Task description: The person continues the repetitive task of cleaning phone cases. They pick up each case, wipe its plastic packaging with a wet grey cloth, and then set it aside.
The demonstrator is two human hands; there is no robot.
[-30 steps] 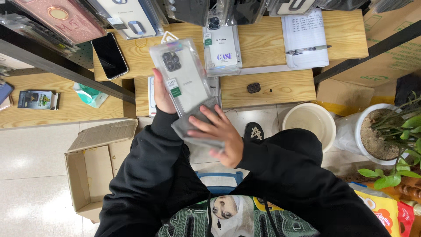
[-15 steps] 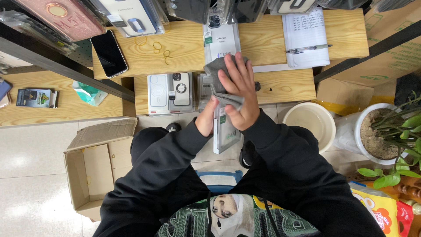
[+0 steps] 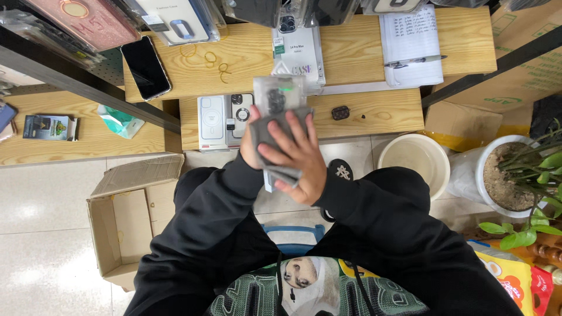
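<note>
Left hand (image 3: 250,143) grips a clear packaged phone case (image 3: 280,96). Right hand (image 3: 298,161) presses a grey cloth (image 3: 275,137) flat against it; cloth apparently wraps the lower edge.

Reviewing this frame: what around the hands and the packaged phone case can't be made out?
Head view only:
- Packaged phone case: lower part hidden by the grey cloth and the right hand.
- Left hand: mostly behind the cloth and package; its grip cannot be seen.
- Items at the top edge, such as the pink case: cut off by the frame.
- Small dark object on the wooden shelf: too small to identify.
</note>
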